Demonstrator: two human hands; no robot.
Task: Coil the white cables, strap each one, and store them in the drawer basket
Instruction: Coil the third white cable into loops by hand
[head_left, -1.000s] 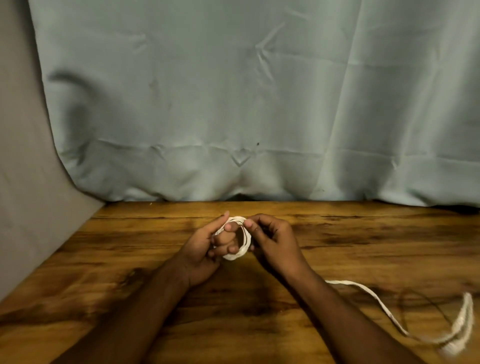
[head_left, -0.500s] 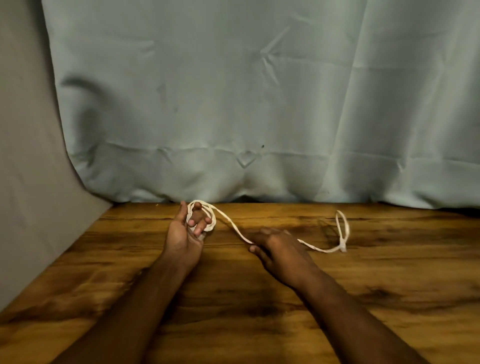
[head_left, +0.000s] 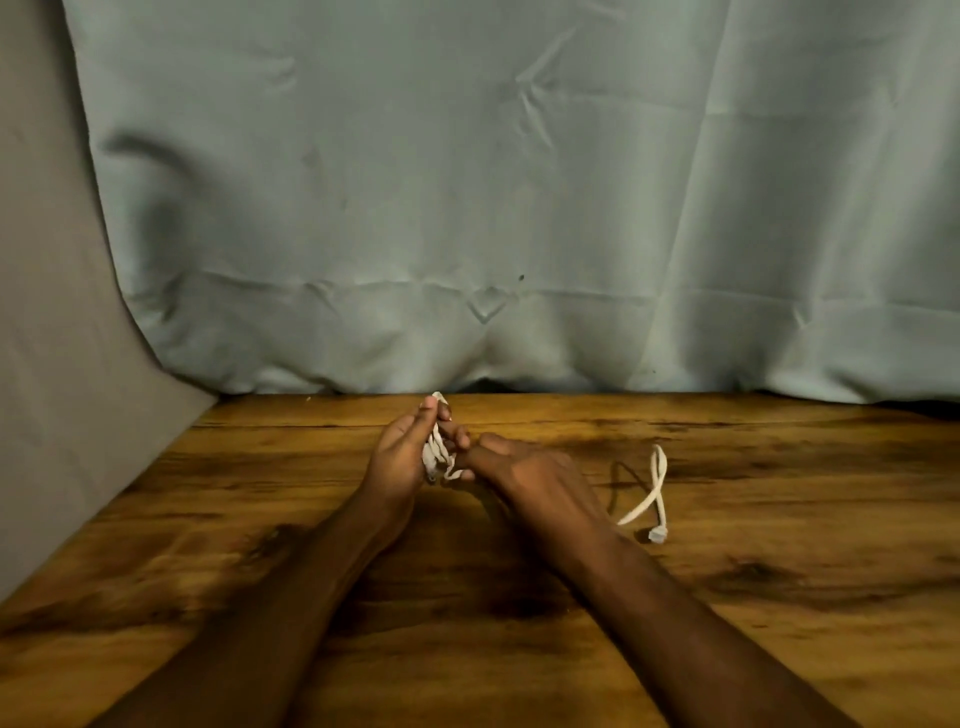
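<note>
A white cable (head_left: 438, 453) is wound in several loops around the fingers of my left hand (head_left: 402, 453), which holds the coil above the wooden table (head_left: 779, 597). My right hand (head_left: 524, 467) is close against the coil from the right, its fingers hidden behind the hand; the cable runs under it. The cable's loose tail (head_left: 655, 483) loops out on the table to the right of my right wrist and ends in a small white plug (head_left: 657, 535). No strap or drawer basket is in view.
A pale grey-green cloth (head_left: 519, 208) hangs as a backdrop along the table's far edge. A grey surface (head_left: 52, 389) borders the table on the left.
My hands have come together again at the coil. The stretched length of cable has been wound onto my left hand, and the loose tail is shorter and lies nearer my right wrist.
</note>
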